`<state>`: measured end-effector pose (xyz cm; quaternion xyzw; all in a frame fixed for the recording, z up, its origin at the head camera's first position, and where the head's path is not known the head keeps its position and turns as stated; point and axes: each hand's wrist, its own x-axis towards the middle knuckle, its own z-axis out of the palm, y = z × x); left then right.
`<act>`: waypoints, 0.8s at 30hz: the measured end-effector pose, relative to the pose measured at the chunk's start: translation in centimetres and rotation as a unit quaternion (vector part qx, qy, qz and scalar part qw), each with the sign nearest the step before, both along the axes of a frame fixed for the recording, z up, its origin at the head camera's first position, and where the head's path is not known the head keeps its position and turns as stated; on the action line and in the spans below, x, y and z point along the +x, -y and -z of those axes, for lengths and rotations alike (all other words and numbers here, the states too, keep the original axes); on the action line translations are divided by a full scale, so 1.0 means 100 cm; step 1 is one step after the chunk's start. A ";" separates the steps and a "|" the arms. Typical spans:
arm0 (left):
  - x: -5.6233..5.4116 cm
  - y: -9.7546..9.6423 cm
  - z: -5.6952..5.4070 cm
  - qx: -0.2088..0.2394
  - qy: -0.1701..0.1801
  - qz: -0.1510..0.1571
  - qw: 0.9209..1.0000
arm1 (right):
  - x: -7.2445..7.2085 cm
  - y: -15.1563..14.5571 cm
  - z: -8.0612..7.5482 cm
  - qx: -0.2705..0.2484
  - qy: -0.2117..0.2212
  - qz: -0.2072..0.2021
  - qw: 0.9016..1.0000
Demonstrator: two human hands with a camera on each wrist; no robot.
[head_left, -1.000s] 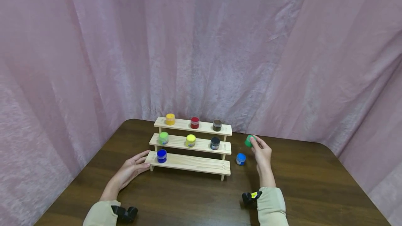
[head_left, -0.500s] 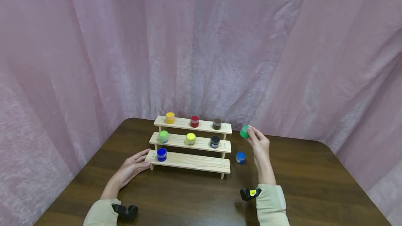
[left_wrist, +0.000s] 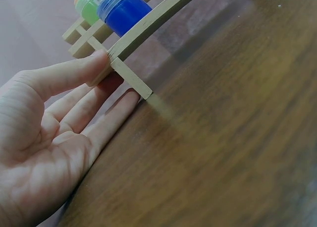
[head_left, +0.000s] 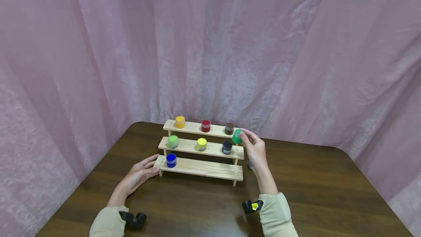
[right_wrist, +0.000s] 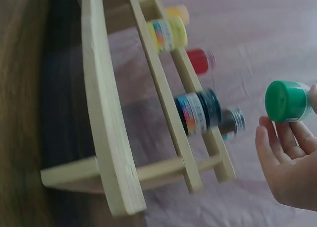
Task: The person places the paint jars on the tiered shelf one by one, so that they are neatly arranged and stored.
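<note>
Between thumb and fingers my right hand (head_left: 256, 153) pinches a green paint jar (head_left: 236, 136), raised near the right end of a three-tier wooden display rack (head_left: 210, 169). The jar's base is toward the camera in the right wrist view, the green jar (right_wrist: 287, 101) clear of the shelves. My left hand (head_left: 139, 175) grips the left end of the bottom shelf, thumb on its edge and fingers beneath, as the left wrist view shows. A dark blue jar (head_left: 171, 160) stands on that shelf. Behind my right wrist, a lighter blue jar (head_left: 251, 165) is mostly hidden.
The middle shelf bears light green (head_left: 173, 142), yellow (head_left: 201, 144) and black (head_left: 227, 147) jars. On the top shelf are orange-yellow (head_left: 179, 121), red (head_left: 205, 125) and brown (head_left: 229, 128) jars. A pink curtain (head_left: 210, 46) hangs behind the brown table (head_left: 315, 185).
My right hand has carried the green jar leftward and up from the table's right side to the rack's right end. My left hand stays at the shelf's end.
</note>
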<state>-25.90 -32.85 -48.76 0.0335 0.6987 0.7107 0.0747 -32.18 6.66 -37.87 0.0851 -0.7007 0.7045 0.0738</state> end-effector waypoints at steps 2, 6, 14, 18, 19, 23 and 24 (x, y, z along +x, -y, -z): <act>0.000 0.000 0.000 -0.002 0.001 0.002 1.000 | 0.003 0.006 0.001 0.015 -0.004 -0.006 1.000; 0.000 0.000 0.000 -0.001 0.002 0.002 1.000 | 0.007 0.019 0.002 0.021 -0.012 -0.019 1.000; 0.000 -0.001 0.001 0.006 0.001 -0.002 1.000 | 0.016 0.046 0.014 0.058 -0.004 -0.068 0.996; 0.000 -0.002 0.001 0.010 -0.001 0.000 1.000 | 0.017 0.054 0.022 0.061 -0.001 -0.096 0.994; 0.000 -0.001 0.000 0.011 -0.002 0.000 1.000 | 0.018 0.055 0.023 0.063 -0.001 -0.100 0.993; 0.000 0.000 -0.001 0.010 -0.002 0.002 1.000 | 0.019 0.060 0.026 0.081 0.002 -0.107 0.991; 0.000 0.000 0.000 0.008 -0.002 0.002 1.000 | 0.019 0.061 0.027 0.086 0.004 -0.107 0.990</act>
